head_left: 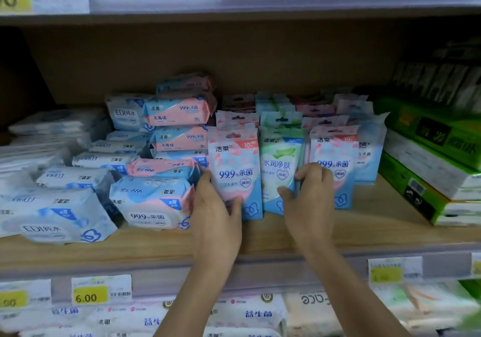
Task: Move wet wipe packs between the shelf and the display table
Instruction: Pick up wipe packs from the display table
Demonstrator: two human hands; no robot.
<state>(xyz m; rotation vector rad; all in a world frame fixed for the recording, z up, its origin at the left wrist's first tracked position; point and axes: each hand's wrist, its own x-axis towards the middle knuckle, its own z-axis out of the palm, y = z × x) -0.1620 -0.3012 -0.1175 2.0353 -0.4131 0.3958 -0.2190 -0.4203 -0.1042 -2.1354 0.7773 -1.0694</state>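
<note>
Head view, read left to right. Flat soft packs [153, 201] lie stacked at the left of the shelf board [377, 222]; lying flat, they need no support. Your left hand [216, 206] clasps the upright pink pack [234, 170], thumb on its face and fingers round its left edge, a hold that steadies a thin pack liable to tip. Just beside it, your right hand [309, 196] pinches the green pack [279, 165], with the thumb in front and the fingers tucked between it and the next pink pack [335, 159], probably to part it from the row. Both gripped packs appear to stand on the board, at the front of their rows. Green cartons [429, 154] bound the row on the right.
</note>
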